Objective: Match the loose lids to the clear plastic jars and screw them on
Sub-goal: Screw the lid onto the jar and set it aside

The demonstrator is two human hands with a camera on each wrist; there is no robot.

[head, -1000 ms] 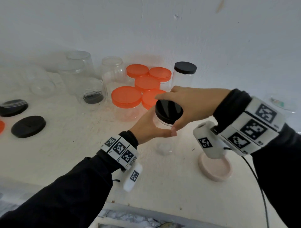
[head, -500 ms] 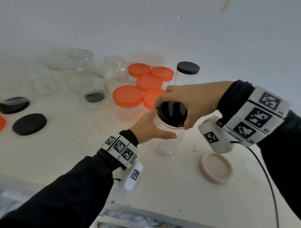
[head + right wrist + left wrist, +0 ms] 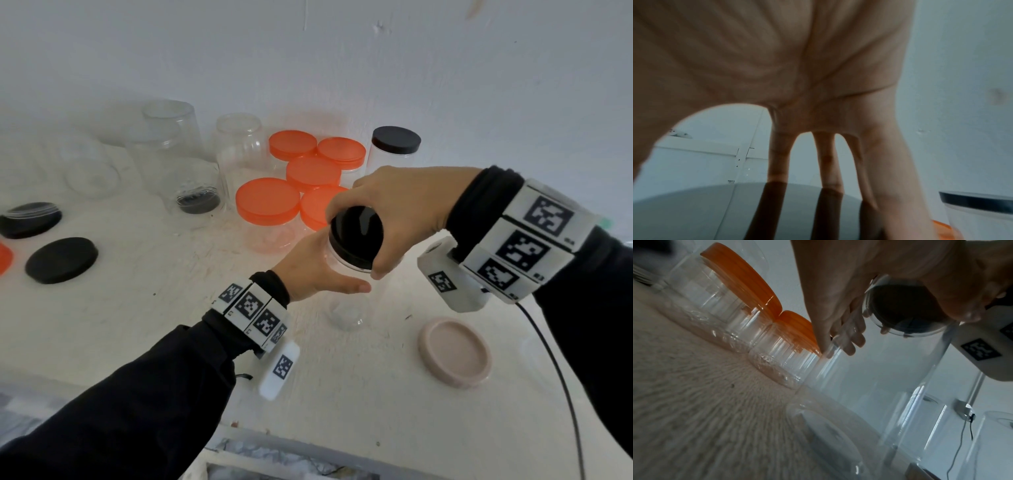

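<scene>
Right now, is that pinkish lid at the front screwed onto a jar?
No, the pink lid lies loose on the table, upside down, with no jar under it.

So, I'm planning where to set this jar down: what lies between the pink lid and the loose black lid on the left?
In the head view: the left forearm, otherwise bare tabletop between pink lid and black lid.

— Where can you pass?
— Over the bare table (image 3: 144, 329) near you.
— What blocks you?
— Orange-lidded jars (image 3: 267, 209) crowd just behind; the pink lid (image 3: 454, 356) lies to your right.
</scene>
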